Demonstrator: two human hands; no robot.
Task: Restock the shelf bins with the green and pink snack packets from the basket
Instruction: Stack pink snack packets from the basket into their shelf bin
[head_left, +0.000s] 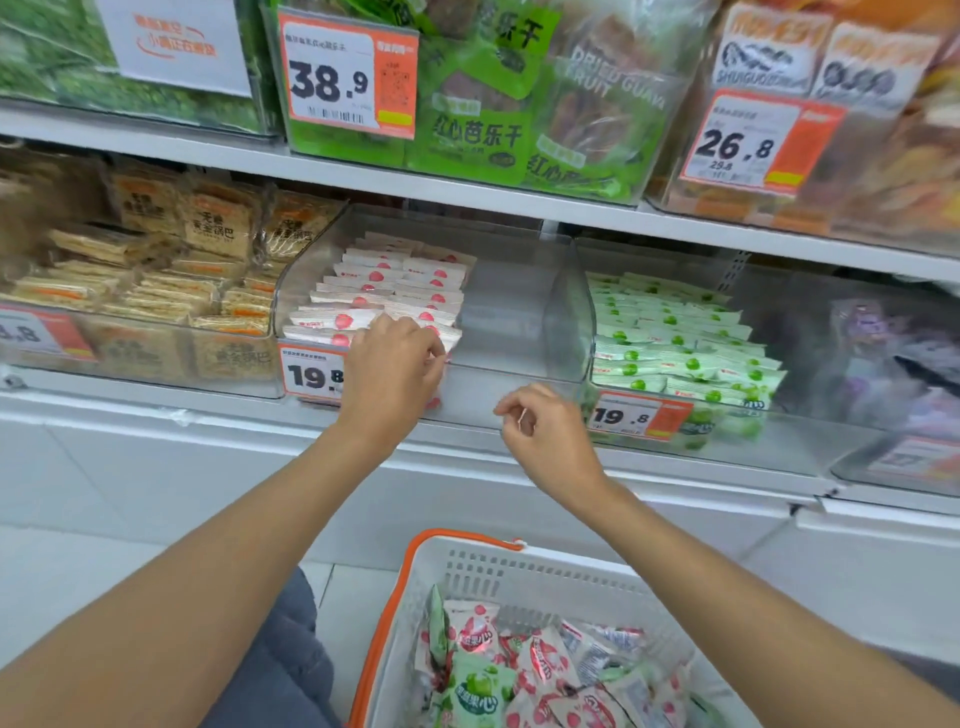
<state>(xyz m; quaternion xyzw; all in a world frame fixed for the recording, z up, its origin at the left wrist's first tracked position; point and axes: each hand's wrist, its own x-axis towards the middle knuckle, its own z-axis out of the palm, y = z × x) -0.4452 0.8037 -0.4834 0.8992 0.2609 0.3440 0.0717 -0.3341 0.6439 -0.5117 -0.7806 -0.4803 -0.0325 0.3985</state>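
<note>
Head camera: a person's two bare forearms reach up from a basket toward a shop shelf of clear plastic bins.
Left hand: at the front edge of the pink-packet bin, fingers curled over the front row of packets and pinching one there.
Right hand: in front of the same bin's clear front wall, lower and to the right, fingers loosely curled with thumb and forefinger drawn together; whether anything is held between them cannot be told.
Pink packets: white wrappers with a pink fruit mark, stacked in neat rows filling the left part of the bin; the right part is bare.
Green packets: white-and-green wrappers stacked in rows in the neighbouring bin on the right, past a clear divider.
Price tags: an orange tag reading 19.8 on the green bin's front; a matching tag on the pink bin, partly hidden by the left wrist.
Basket: white with an orange rim, below the hands, holding a loose jumble of pink and green packets.
Upper shelf: green dried guava bags behind a 38.9 tag.
</note>
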